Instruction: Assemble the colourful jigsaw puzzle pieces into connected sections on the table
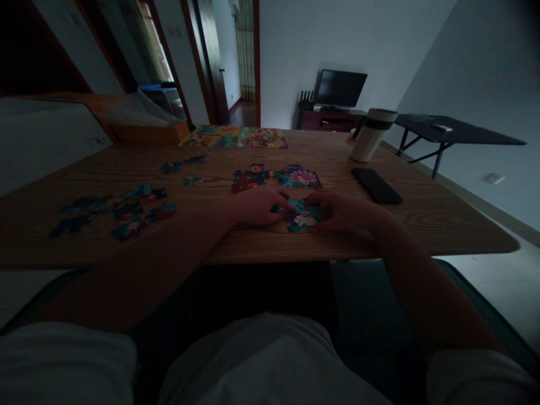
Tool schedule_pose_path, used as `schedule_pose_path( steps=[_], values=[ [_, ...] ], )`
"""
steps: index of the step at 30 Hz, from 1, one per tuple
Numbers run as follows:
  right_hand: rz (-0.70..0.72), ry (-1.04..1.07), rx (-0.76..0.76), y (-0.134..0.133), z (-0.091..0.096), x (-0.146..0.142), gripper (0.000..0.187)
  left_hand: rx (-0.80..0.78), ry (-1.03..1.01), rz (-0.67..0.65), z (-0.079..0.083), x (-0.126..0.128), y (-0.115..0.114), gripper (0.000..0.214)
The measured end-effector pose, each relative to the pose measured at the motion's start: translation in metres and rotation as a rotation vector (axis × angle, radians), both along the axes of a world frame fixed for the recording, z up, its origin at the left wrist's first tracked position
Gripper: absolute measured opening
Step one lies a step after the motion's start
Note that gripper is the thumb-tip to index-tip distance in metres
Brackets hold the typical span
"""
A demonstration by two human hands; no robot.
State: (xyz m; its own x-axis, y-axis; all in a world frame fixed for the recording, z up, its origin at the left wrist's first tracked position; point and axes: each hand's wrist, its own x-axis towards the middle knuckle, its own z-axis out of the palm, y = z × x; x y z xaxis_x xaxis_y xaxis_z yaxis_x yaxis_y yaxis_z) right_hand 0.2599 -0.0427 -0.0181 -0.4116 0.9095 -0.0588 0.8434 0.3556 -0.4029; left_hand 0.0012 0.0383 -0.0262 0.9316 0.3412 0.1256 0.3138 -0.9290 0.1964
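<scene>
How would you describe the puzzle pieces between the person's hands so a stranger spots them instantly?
On the wood-grain table, look at the edge nearest the person, where the left hand and right hand meet. Between them lies a small jigsaw cluster with a pale patch, the only group touched, nearer than the larger joined pieces.

Wood-grain table [439, 225], long, with rounded corners. Across its left side, loose jigsaw pieces [113, 211]; mid-table, a joined puzzle section [295, 177]; along the far edge, a colourful picture sheet [234, 136]; at right, a black smartphone [377, 185] lying flat, and a cream tumbler [371, 138] standing upright.
</scene>
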Motion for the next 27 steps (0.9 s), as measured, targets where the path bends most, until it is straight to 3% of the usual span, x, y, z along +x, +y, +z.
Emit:
schedule_pose_path(
  steps=[11, 20, 27],
  values=[
    [0.006, 0.013, 0.043, -0.003, -0.001, 0.0, 0.067, 0.005, 0.048, -0.001, 0.0, 0.001, -0.006, 0.037],
    [0.021, 0.002, 0.035, 0.002, -0.005, 0.005, 0.073, -0.016, 0.027, 0.033, 0.009, -0.012, -0.001, 0.04],
    [-0.005, 0.011, 0.021, -0.002, -0.002, 0.004, 0.072, 0.012, 0.144, 0.007, 0.012, -0.015, -0.003, 0.048]
  ],
)
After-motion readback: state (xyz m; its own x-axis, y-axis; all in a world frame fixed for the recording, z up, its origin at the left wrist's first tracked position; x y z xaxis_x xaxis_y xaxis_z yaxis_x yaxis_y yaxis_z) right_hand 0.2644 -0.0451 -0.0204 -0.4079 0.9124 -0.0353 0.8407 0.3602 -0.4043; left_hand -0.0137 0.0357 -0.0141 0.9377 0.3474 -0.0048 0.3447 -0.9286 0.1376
